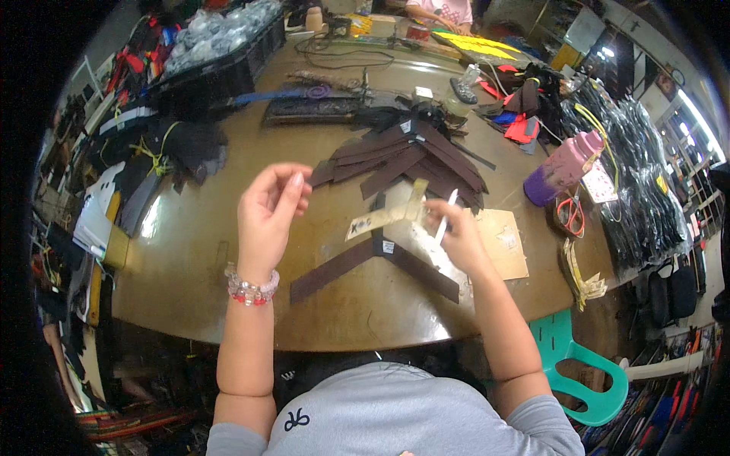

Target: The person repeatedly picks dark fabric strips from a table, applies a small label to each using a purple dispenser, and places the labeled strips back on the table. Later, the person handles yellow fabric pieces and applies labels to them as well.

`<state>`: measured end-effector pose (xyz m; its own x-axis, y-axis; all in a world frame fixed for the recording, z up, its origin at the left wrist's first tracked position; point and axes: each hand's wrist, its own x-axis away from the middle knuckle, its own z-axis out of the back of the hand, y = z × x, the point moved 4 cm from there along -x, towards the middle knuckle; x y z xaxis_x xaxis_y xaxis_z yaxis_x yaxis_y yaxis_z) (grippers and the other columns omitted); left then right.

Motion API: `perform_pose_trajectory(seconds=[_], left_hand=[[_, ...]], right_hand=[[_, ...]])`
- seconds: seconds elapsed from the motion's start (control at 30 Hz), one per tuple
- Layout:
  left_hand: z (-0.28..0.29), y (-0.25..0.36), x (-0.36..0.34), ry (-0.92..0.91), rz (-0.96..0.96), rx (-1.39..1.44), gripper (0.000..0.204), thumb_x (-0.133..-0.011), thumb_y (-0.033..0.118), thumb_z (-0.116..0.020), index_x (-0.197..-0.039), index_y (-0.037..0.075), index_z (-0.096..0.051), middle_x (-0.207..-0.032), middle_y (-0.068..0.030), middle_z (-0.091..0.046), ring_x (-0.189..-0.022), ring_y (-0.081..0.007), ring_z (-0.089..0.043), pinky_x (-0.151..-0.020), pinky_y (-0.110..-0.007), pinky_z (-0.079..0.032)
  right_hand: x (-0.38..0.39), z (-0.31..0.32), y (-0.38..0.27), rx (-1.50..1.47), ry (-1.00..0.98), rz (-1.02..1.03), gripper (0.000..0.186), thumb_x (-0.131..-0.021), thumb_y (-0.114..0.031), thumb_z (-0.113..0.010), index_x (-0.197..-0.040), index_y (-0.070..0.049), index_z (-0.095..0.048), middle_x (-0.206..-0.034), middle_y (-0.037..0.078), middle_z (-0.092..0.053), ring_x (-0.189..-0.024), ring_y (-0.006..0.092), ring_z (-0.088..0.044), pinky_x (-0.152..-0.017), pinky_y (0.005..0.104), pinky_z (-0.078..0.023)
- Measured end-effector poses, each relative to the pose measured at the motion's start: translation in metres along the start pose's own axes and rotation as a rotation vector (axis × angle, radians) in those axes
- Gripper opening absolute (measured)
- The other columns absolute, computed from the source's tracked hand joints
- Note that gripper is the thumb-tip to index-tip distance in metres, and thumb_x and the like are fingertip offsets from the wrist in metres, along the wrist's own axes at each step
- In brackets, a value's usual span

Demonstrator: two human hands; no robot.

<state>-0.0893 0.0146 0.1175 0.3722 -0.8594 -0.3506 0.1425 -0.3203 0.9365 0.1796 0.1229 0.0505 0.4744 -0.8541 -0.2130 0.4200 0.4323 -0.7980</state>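
Note:
Raised over the left of the table, my left hand (pixel 272 201) has its fingers curled and thumb drawn in, with nothing seen in it. My right hand (pixel 458 228) is closed around a white pen (pixel 447 218). By its fingertips is a cream angled card template (pixel 388 218) with marks on it; whether those fingers also pinch it I cannot tell. Below the template, a dark brown V-shaped fabric piece (pixel 338 271) with a small white label lies on the table. Beyond it, a fanned stack of similar brown pieces (pixel 426 159) spreads out.
On the right stand a pink and purple bottle (pixel 559 169), red-handled scissors (pixel 570 214) and a brown card (pixel 502 243). Tied dark strips (pixel 182 148) lie left. Far off are a black crate (pixel 228 72) and another person (pixel 441 11). A green chair (pixel 585 380) stands near right.

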Motion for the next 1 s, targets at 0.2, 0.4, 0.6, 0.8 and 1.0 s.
perform_pose_trajectory(seconds=[0.2,0.4,0.6,0.8,1.0], left_hand=[[-0.041,-0.033,0.016,-0.258,-0.114,-0.518,0.03,-0.086,0.018,-0.068,-0.109,0.0,-0.064,-0.097,-0.0107,-0.063,-0.09,-0.0217,-0.062,-0.083,-0.032,-0.05],[-0.074,-0.098,0.044,-0.5,-0.087,-0.874,0.038,-0.08,0.023,-0.073,-0.109,0.002,-0.062,-0.105,-0.0128,-0.056,-0.103,-0.0308,-0.053,-0.092,-0.039,-0.046],[-0.084,-0.106,0.052,-0.477,-0.191,-0.973,0.031,-0.08,0.013,-0.068,-0.107,0.0,-0.059,-0.101,-0.0135,-0.053,-0.099,-0.0309,-0.052,-0.089,-0.04,-0.046],[-0.098,-0.095,0.053,-0.468,-0.191,-1.161,0.021,-0.084,0.012,-0.059,-0.1,-0.002,-0.06,-0.096,-0.013,-0.054,-0.093,-0.0302,-0.055,-0.084,-0.042,-0.047],[-0.096,-0.085,0.031,-0.7,-0.058,-1.262,0.016,-0.085,0.011,-0.055,-0.093,0.005,-0.068,-0.099,-0.0137,-0.061,-0.099,-0.0319,-0.06,-0.082,-0.043,-0.051]], right_hand=[[0.006,-0.041,-0.01,0.252,-0.225,-0.018,0.035,-0.085,-0.006,-0.063,-0.12,-0.01,-0.064,-0.084,0.016,-0.067,-0.074,0.0264,-0.065,-0.071,0.0354,-0.051],[0.006,-0.063,0.005,0.173,-0.238,-0.149,0.03,-0.075,-0.002,-0.065,-0.105,0.0,-0.068,-0.091,0.027,-0.065,-0.089,0.041,-0.064,-0.081,0.0444,-0.05],[0.005,-0.07,-0.014,0.581,-0.216,0.186,0.03,-0.074,-0.001,-0.067,-0.104,0.004,-0.065,-0.098,0.029,-0.062,-0.095,0.0433,-0.061,-0.084,0.0454,-0.05],[0.018,-0.071,-0.007,0.296,-0.055,0.134,0.039,-0.076,0.0,-0.064,-0.114,0.002,-0.061,-0.103,0.028,-0.057,-0.093,0.0438,-0.061,-0.083,0.0464,-0.05],[0.017,-0.072,0.001,0.334,-0.058,0.16,0.04,-0.077,0.001,-0.061,-0.117,0.0,-0.061,-0.103,0.025,-0.058,-0.094,0.0408,-0.061,-0.082,0.0436,-0.052]])
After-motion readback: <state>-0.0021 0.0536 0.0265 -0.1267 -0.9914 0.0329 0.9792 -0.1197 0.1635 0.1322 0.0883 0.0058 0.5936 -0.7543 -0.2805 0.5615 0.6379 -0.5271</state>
